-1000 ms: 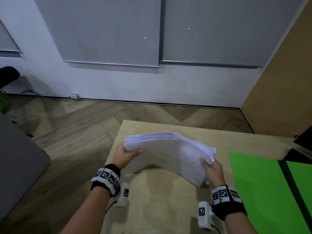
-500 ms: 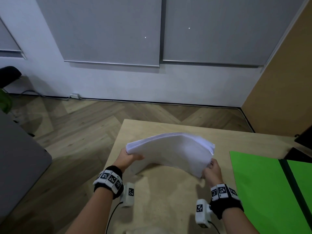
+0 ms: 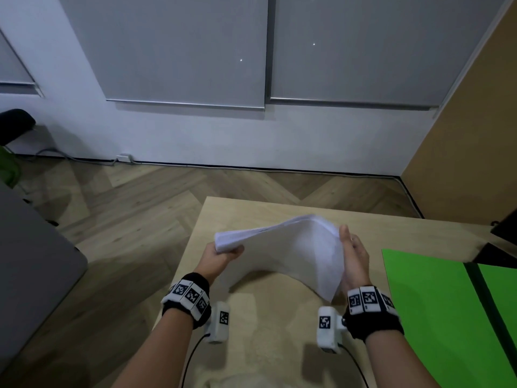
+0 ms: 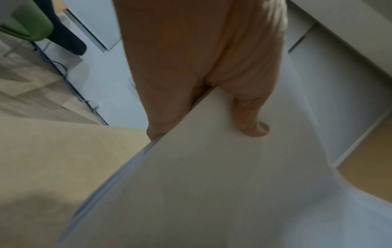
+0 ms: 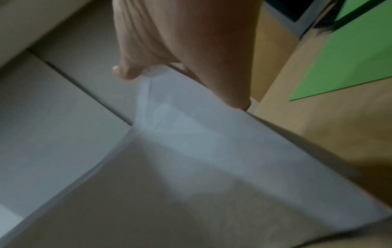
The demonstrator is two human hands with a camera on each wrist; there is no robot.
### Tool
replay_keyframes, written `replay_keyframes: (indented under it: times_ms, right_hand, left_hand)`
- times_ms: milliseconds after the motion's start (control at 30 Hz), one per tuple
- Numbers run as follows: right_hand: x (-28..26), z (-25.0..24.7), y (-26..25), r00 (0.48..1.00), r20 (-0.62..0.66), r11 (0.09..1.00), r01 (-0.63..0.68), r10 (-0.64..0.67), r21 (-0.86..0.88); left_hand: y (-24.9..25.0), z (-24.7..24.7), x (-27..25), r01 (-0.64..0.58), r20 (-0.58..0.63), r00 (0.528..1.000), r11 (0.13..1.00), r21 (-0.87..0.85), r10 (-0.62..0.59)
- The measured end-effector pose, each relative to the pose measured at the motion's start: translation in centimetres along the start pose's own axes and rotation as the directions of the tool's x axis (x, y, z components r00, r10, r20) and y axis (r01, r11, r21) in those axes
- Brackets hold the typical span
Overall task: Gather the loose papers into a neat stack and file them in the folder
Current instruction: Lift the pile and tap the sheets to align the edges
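Observation:
A thick stack of white papers (image 3: 288, 250) arches above the wooden table (image 3: 251, 345), held up off its top. My left hand (image 3: 221, 254) grips the stack's left end, thumb on top (image 4: 252, 120) and fingers underneath. My right hand (image 3: 351, 257) lies flat along the stack's right edge with straight fingers pressed against it; in the right wrist view the thumb (image 5: 125, 72) meets the paper edge (image 5: 191, 134). The open green folder (image 3: 436, 312) lies flat on the table to the right of my right hand.
The table's left edge and far edge drop to a herringbone wood floor (image 3: 126, 208). A grey surface (image 3: 30, 247) stands at the left. A dark object (image 3: 506, 228) sits at the table's far right, beyond the folder.
The stack has tilted up and its sheets have drawn together. My right hand let go of the right corner and now presses flat against that edge. My left hand keeps its grip.

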State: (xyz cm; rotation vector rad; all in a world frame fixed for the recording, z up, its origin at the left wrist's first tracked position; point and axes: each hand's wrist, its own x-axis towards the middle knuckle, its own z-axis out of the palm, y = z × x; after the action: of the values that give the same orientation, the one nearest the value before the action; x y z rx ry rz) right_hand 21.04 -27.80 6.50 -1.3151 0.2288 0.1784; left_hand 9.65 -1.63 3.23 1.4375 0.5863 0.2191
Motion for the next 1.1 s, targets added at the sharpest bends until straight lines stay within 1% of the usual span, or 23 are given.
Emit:
replay_keyframes:
  times_ms: [67, 100, 200, 267, 333, 433, 533, 633, 667, 767, 833, 900, 1000, 1100]
  right_hand:
    - [0.0, 0.4, -0.9, 0.990, -0.115, 0.996, 0.081, -0.085, -0.040]
    - [0.0, 0.4, -1.2, 0.982, -0.150, 0.993, 0.111, -0.117, -0.045]
    - [0.6, -0.2, -1.5, 0.970, -0.170, 0.984, 0.165, -0.175, -0.073]
    - [1.1, -0.7, -1.0, 0.962, -0.167, 0.971, 0.192, -0.215, -0.142]
    - [1.3, -1.3, -0.4, 0.957, -0.184, 0.958, 0.184, -0.226, -0.219]
    - [1.2, -1.7, -0.4, 0.940, -0.216, 0.949, 0.214, -0.265, -0.230]
    - [1.1, -1.7, -0.7, 0.947, -0.202, 0.955, 0.208, -0.251, -0.211]
    - [0.4, -1.6, -0.8, 0.977, -0.119, 0.968, 0.153, -0.179, -0.200]
    - [0.2, -1.7, -0.6, 0.979, -0.090, 0.964, 0.160, -0.182, -0.213]
    - [0.0, -2.1, -0.4, 0.958, -0.030, 0.921, 0.266, -0.286, -0.286]
    - [0.0, -2.3, -0.7, 0.944, 0.011, 0.906, 0.319, -0.329, -0.277]
    - [0.3, -2.3, -0.9, 0.946, 0.006, 0.913, 0.314, -0.324, -0.260]
    - [0.8, -2.6, -0.5, 0.954, -0.044, 0.940, 0.284, -0.297, -0.189]
    - [0.5, -3.0, -0.4, 0.980, -0.043, 0.976, 0.190, -0.195, -0.110]
  left_hand:
    - [0.1, 0.3, -0.2, -0.001, 0.022, 1.000, 1.000, 0.020, 0.000]
    - [0.1, 0.3, -0.4, -0.008, 0.033, 0.999, 1.000, 0.027, 0.008]
    - [-0.1, -0.3, -0.9, -0.041, 0.011, 0.999, 0.999, -0.012, 0.041]
    - [-0.5, -0.6, -1.2, -0.025, -0.004, 1.000, 0.999, -0.041, 0.024]
    - [-0.7, -0.6, -1.3, -0.020, 0.017, 1.000, 0.999, -0.033, 0.021]
    - [-0.3, -0.7, -0.8, -0.040, 0.046, 0.998, 0.999, -0.008, 0.040]
    - [0.0, -0.8, -0.6, -0.048, 0.058, 0.997, 0.999, -0.013, 0.048]
    - [0.2, -0.8, -0.6, -0.052, 0.045, 0.998, 0.998, -0.024, 0.053]
    - [0.3, -0.8, -0.5, -0.055, 0.035, 0.998, 0.998, -0.034, 0.056]
    - [0.3, -1.0, -0.3, -0.073, 0.005, 0.997, 0.995, -0.069, 0.074]
    - [0.3, -1.0, -0.3, -0.077, 0.013, 0.997, 0.995, -0.071, 0.078]
    - [0.3, -1.1, -0.4, -0.080, 0.020, 0.996, 0.995, -0.066, 0.081]
    - [0.1, -1.2, -0.4, -0.083, 0.020, 0.996, 0.994, -0.063, 0.085]
    - [0.1, -1.0, -0.4, -0.080, 0.007, 0.997, 0.995, -0.063, 0.081]
